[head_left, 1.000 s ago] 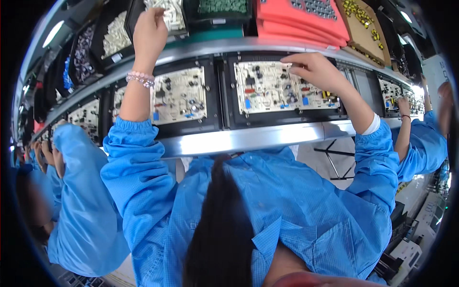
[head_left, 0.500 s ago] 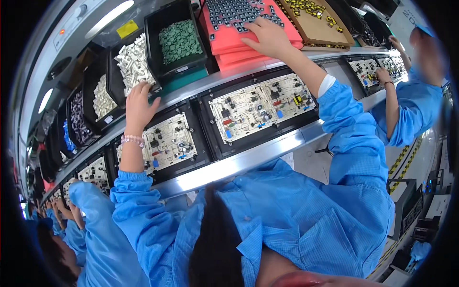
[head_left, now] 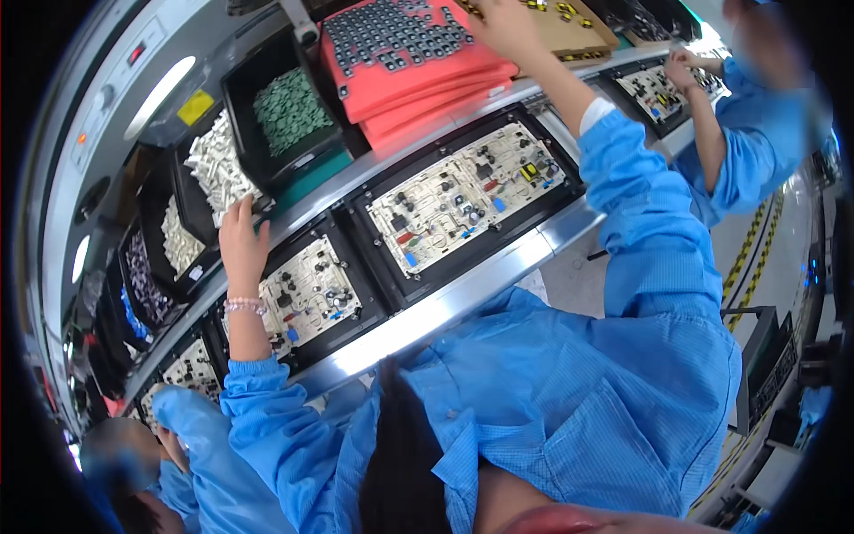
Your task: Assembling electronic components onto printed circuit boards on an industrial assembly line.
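Across half a second, the right hand has left the grey-black parts on the pink foam stack and now reaches over the near-left edge of a cardboard box. I cannot tell whether its fingers are parted or closed on anything, since the top of my view crops them. The left hand remains at the near lip of a black bin of white parts, its fingers close together and the thumb standing apart. My view has swung too, and the row of boards slants more steeply through it than before.

The middle circuit board lies flat in its black frame, between the foam stack and the metal rail, with neither hand on it. I see its long axis run from lower left to upper right, a yellow-and-black component toward the upper-right end and a blue block at the lower-left corner.
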Action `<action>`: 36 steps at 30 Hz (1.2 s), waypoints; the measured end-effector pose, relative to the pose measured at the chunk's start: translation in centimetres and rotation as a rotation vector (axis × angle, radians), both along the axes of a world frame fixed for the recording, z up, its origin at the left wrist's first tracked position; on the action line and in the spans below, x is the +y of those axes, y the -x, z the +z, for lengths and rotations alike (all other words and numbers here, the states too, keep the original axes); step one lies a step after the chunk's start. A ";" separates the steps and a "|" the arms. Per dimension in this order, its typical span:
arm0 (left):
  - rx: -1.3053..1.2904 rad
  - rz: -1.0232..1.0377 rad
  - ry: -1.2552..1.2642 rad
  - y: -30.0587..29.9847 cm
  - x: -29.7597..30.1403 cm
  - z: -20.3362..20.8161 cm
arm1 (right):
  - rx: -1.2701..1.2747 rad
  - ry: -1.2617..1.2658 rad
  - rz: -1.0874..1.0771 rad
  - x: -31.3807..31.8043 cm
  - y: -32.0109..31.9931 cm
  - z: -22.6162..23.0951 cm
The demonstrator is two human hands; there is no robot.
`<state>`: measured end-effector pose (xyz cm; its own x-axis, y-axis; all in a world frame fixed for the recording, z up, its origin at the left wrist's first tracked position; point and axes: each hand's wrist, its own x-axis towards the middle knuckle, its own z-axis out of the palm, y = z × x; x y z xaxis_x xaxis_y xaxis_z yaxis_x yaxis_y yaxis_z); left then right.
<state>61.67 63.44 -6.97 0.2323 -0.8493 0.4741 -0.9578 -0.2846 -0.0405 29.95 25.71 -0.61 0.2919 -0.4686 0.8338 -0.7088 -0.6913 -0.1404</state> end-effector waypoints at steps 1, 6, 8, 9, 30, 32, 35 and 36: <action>-0.032 -0.012 -0.019 -0.6 -0.1 0.1 | 0.093 -0.086 -0.065 -4.1 2.0 -1.3; -0.035 0.017 -0.030 -1.3 -0.6 -0.4 | 0.667 -0.224 -0.037 -6.7 4.8 -1.2; 0.069 0.012 0.031 -1.5 -0.5 -0.9 | 0.733 -0.126 0.018 -5.2 3.8 0.0; 0.065 0.043 0.034 -1.5 -0.2 -1.1 | 0.490 -0.278 -0.012 -3.3 3.5 0.8; -0.012 -0.028 0.023 -1.5 -0.9 2.4 | -0.446 -0.337 0.321 -17.9 3.2 -6.0; -0.036 0.014 0.059 -2.4 1.2 1.9 | -0.258 -0.700 0.545 -5.0 1.3 -1.3; -0.029 0.044 0.155 -3.1 1.2 1.6 | 0.236 -0.822 1.004 0.2 3.5 -3.8; 0.129 0.095 0.187 -3.7 1.4 1.3 | 0.297 -0.879 1.011 4.0 3.7 -3.6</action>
